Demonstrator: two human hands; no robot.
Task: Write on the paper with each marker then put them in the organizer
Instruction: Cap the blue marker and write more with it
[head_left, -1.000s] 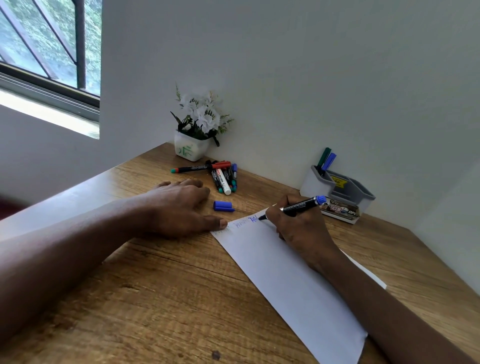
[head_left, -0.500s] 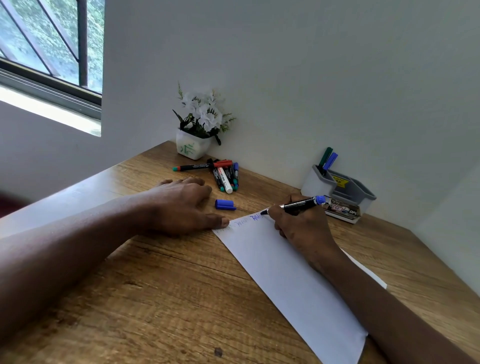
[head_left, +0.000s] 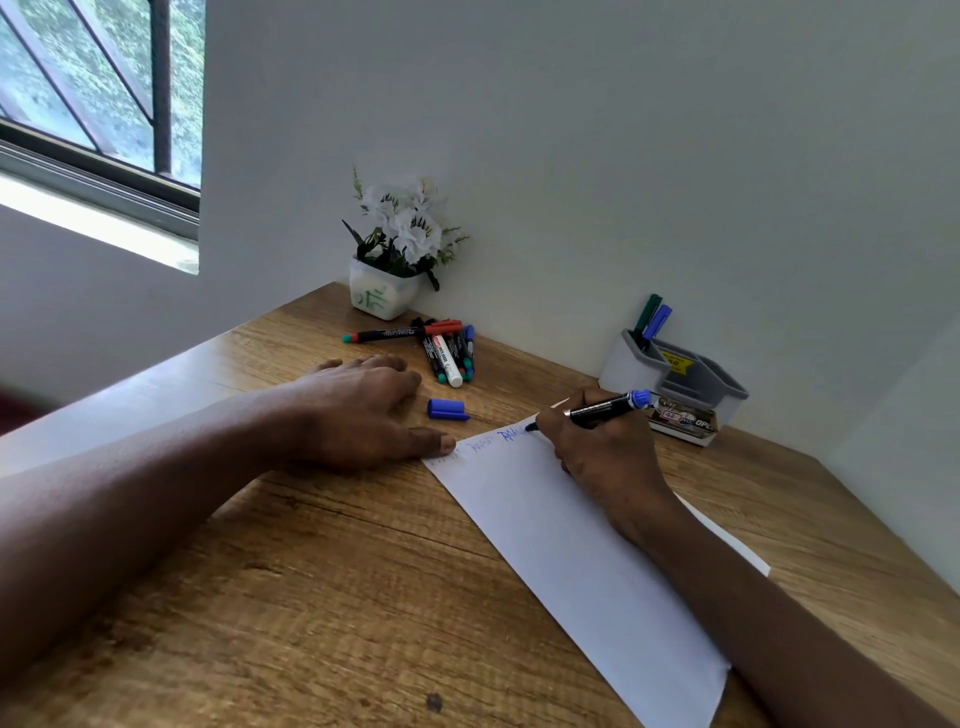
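Observation:
A white paper (head_left: 561, 540) lies slanted on the wooden desk, with blue and faint writing near its far end. My right hand (head_left: 602, 447) grips an uncapped blue marker (head_left: 608, 408), its tip on the paper beside the blue writing. My left hand (head_left: 358, 410) lies flat on the desk, its thumb pressing the paper's far left corner. The marker's blue cap (head_left: 447, 409) lies loose between my hands. Several markers (head_left: 441, 348) sit in a pile behind my left hand. The grey organizer (head_left: 696, 379) at the back right holds a green and a blue marker (head_left: 652, 317).
A white pot of white flowers (head_left: 395, 260) stands in the desk's back corner against the wall. A small printed box (head_left: 685, 421) sits in front of the organizer. A window (head_left: 93, 104) is at the upper left. Bare desk (head_left: 311, 597) stretches toward me.
My right hand has moved the marker tip rightward along the paper's far end, adding blue writing. My left hand stays pressed on the corner.

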